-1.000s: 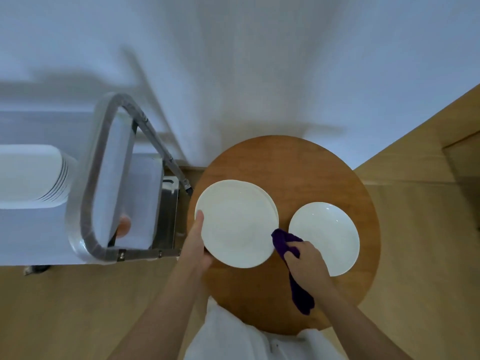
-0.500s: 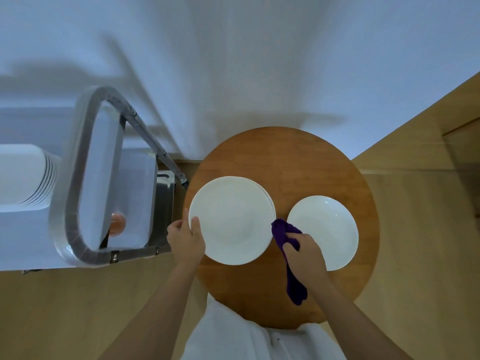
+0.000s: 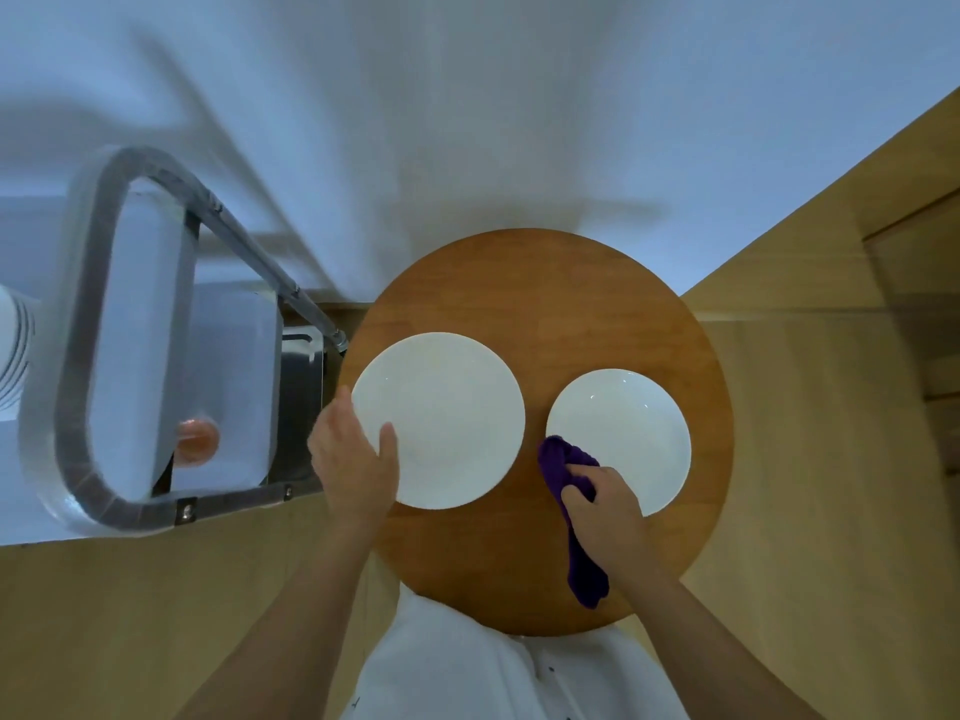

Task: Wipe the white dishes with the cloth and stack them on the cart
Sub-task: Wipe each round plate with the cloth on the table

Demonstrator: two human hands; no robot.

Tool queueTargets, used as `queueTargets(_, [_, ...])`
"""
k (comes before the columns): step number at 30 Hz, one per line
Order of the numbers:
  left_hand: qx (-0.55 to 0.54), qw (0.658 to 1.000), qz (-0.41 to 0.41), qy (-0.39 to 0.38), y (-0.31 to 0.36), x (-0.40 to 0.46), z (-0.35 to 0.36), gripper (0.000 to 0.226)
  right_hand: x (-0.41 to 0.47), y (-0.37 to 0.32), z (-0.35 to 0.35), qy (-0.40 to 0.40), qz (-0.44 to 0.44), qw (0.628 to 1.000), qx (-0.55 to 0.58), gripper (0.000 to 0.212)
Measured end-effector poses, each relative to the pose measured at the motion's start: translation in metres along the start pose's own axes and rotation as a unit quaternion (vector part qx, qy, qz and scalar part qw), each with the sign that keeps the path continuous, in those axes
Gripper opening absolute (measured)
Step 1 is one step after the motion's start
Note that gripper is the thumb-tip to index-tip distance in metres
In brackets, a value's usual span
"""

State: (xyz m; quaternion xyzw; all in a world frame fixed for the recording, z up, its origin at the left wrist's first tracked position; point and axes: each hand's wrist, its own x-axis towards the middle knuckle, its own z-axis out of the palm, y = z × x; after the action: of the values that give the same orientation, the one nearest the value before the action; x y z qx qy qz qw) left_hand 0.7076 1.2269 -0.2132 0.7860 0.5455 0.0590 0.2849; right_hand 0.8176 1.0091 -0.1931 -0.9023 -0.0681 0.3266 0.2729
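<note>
Round wooden surface (image 3: 540,283) carries two white plates, side by side, apart. Left hand (image 3: 356,462) grips the near-left rim of the larger plate (image 3: 441,415), thumb on top. Right hand (image 3: 605,504) clenches the purple cloth (image 3: 558,459) at the smaller plate's (image 3: 623,428) near-left edge. Cart (image 3: 140,356) stands left, holding stacked dishes (image 3: 13,350).

Glossy plates (image 3: 441,418), wooden table (image 3: 545,283)
</note>
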Motion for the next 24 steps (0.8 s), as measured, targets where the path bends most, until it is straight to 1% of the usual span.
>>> queueTargets(1, [-0.031, 0.998, 0.056, -0.011, 0.013, -0.013, 0.000, 0.048, 0.001, 0.004, -0.004, 0.009, 0.011, 1.000, 0.008, 0.028])
queueTargets(2, [-0.062, 0.992, 0.098, -0.054, 0.026, -0.029, 0.002, 0.035, 0.003, 0.007, -0.008, 0.017, 0.024, 0.999, 0.017, 0.028])
queueTargets(3, [-0.082, 0.981, 0.131, -0.117, 0.041, -0.045, 0.006, 0.022, 0.004, 0.011, -0.013, 0.025, 0.037, 0.999, 0.025, 0.029])
queueTargets(4, [-0.091, 0.967, 0.147, -0.188, 0.055, -0.062, 0.014, 0.013, 0.005, 0.015, -0.018, 0.032, 0.045, 0.998, 0.031, 0.029])
queueTargets(5, [-0.095, 0.951, 0.148, -0.254, 0.068, -0.079, 0.025, 0.011, 0.006, 0.019, -0.024, 0.038, 0.045, 0.998, 0.031, 0.030])
queueTargets(6, [-0.095, 0.936, 0.133, -0.311, 0.079, -0.093, 0.039, 0.014, 0.007, 0.024, -0.030, 0.045, 0.038, 0.998, 0.025, 0.031])
queueTargets(7, [-0.092, 0.924, 0.104, -0.356, 0.090, -0.103, 0.055, 0.025, 0.008, 0.030, -0.035, 0.051, 0.029, 0.998, 0.015, 0.032])
queueTargets(9, [-0.085, 0.910, 0.011, -0.406, 0.106, -0.108, 0.088, 0.048, 0.010, 0.040, -0.045, 0.057, 0.029, 0.998, 0.008, 0.034])
queueTargets(11, [-0.115, 0.899, -0.118, -0.405, 0.117, -0.101, 0.118, 0.056, 0.011, 0.048, -0.054, 0.058, 0.045, 0.997, 0.031, 0.034])
queueTargets(12, [-0.162, 0.887, -0.197, -0.385, 0.120, -0.093, 0.133, 0.055, 0.012, 0.053, -0.058, 0.056, 0.046, 0.996, 0.046, 0.033])
queueTargets(13, [-0.215, 0.867, -0.275, -0.355, 0.123, -0.084, 0.144, 0.051, 0.012, 0.056, -0.062, 0.053, 0.043, 0.996, 0.057, 0.033])
queueTargets(14, [-0.247, 0.851, -0.334, -0.322, 0.122, -0.077, 0.154, 0.047, 0.012, 0.060, -0.065, 0.049, 0.040, 0.996, 0.066, 0.032])
queueTargets(15, [-0.248, 0.850, -0.356, -0.297, 0.121, -0.071, 0.160, 0.044, 0.012, 0.063, -0.068, 0.046, 0.038, 0.996, 0.072, 0.031])
queueTargets(17, [-0.182, 0.886, -0.312, -0.290, 0.114, -0.064, 0.167, 0.041, 0.011, 0.069, -0.072, 0.040, 0.038, 0.995, 0.080, 0.029])
queueTargets(18, [-0.154, 0.898, -0.284, -0.300, 0.110, -0.062, 0.171, 0.042, 0.011, 0.072, -0.073, 0.037, 0.042, 0.995, 0.084, 0.029])
queueTargets(19, [-0.141, 0.900, -0.266, -0.315, 0.107, -0.061, 0.175, 0.044, 0.010, 0.074, -0.074, 0.033, 0.050, 0.994, 0.086, 0.030])
queueTargets(21, [-0.152, 0.893, -0.264, -0.333, 0.107, -0.060, 0.179, 0.045, 0.009, 0.077, -0.076, 0.026, 0.062, 0.993, 0.093, 0.033])
queueTargets(24, [-0.169, 0.891, -0.272, -0.320, 0.110, -0.062, 0.181, 0.042, 0.007, 0.080, -0.076, 0.013, 0.064, 0.993, 0.097, 0.034])
